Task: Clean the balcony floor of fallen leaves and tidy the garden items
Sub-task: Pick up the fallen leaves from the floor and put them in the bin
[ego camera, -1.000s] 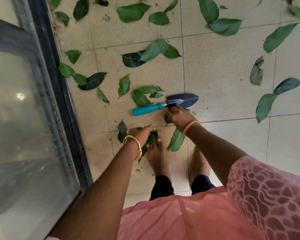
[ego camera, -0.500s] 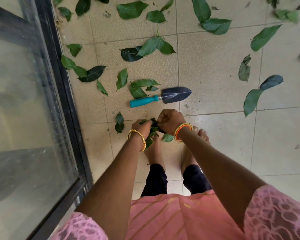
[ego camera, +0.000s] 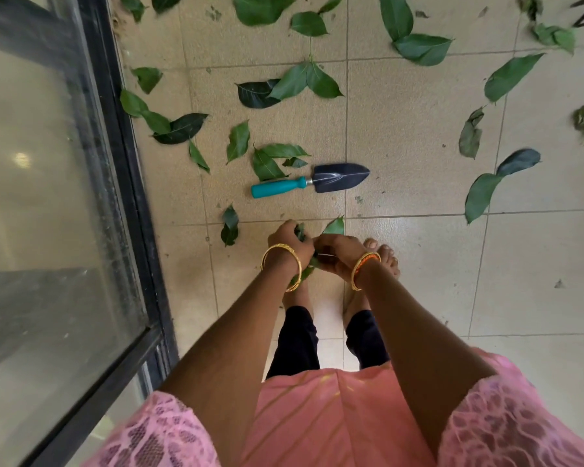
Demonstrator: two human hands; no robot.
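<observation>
Gathered leaves [ego camera: 304, 262]: small bunch of green leaves, clutched between the left hand [ego camera: 289, 242] and the right hand [ego camera: 334, 254], which meet knuckle to knuckle; one pointed tip sticks up beyond the grip, other blades hang below the left wrist.

Trowel [ego camera: 309, 181]: teal handle, dark pointed metal blade, lying flat on the tiled floor [ego camera: 412, 136] just beyond the grip, handle to the left, tip to the right.

Loose leaves [ego camera: 292, 84]: green, some dark, scattered flat across the floor beyond and to both sides of the grip; a curled pair [ego camera: 229, 225] lies just left of it.
</observation>
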